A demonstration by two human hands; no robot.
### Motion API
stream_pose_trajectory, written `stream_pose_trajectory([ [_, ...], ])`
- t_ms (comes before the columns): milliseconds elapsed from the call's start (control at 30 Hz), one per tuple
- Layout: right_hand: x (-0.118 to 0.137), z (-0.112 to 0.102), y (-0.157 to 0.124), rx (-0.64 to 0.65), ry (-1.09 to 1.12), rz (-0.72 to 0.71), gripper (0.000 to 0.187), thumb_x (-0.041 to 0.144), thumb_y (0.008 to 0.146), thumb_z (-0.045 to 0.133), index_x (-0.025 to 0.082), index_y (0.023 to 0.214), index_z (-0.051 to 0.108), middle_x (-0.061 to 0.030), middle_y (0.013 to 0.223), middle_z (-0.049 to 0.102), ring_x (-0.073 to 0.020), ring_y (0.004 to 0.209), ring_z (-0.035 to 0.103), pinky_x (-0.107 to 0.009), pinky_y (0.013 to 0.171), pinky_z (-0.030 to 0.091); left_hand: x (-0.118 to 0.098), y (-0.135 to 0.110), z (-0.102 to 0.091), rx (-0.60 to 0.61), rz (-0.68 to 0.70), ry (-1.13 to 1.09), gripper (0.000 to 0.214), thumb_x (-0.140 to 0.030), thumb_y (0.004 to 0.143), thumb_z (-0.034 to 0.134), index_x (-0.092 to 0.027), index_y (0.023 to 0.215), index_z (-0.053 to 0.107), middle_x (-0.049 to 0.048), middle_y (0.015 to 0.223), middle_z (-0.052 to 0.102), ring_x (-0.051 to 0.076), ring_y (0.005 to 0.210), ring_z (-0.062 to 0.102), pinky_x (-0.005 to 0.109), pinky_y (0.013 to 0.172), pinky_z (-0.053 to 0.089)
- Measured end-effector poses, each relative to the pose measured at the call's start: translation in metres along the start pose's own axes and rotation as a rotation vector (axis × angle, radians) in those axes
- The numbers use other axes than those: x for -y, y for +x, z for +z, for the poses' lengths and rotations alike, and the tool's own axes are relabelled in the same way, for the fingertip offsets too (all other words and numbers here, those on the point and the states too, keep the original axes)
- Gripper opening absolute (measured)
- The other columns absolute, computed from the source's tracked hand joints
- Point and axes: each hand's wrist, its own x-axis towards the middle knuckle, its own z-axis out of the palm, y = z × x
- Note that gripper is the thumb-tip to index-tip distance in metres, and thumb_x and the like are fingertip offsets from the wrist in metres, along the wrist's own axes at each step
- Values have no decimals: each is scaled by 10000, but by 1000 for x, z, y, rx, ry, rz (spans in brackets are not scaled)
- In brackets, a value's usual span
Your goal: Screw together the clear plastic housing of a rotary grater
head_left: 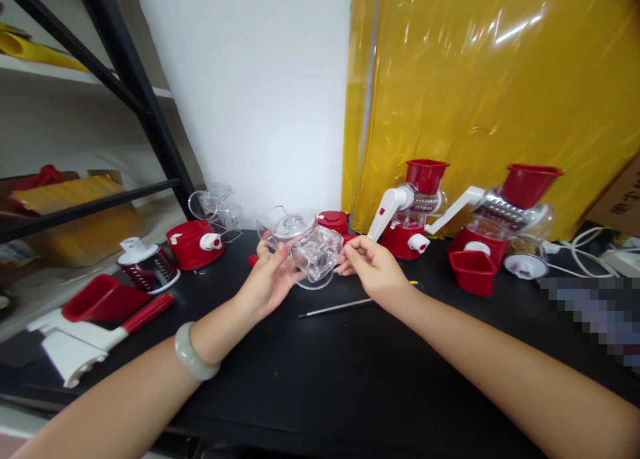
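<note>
My left hand holds up a clear plastic grater housing above the black table, thumb in front and fingers behind it. At the housing's right edge, my right hand is closed in a pinch. Whatever lies between those fingertips is hidden or too small to make out. Under the hands lies a screwdriver, its metal shaft pointing left and its handle mostly covered by my right hand. Just behind the housing is a red base, partly hidden.
Two assembled red-and-white rotary graters stand at the right. On the left are a red base, a grater drum, a red hopper, a white crank piece and another clear housing. A black shelf frame rises behind.
</note>
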Motion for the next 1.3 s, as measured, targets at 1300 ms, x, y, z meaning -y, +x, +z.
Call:
stream_pose_trajectory([
  [1300,17,13,-6,12,352,211,471,591,620,829,209,701,567,43,618,629,-120,608,619,-272,615,520,-3,7,-3,-13,328,244,776,-139,511,927,-292,927,290,18,1211,594,247,1152,633,430,949,527],
])
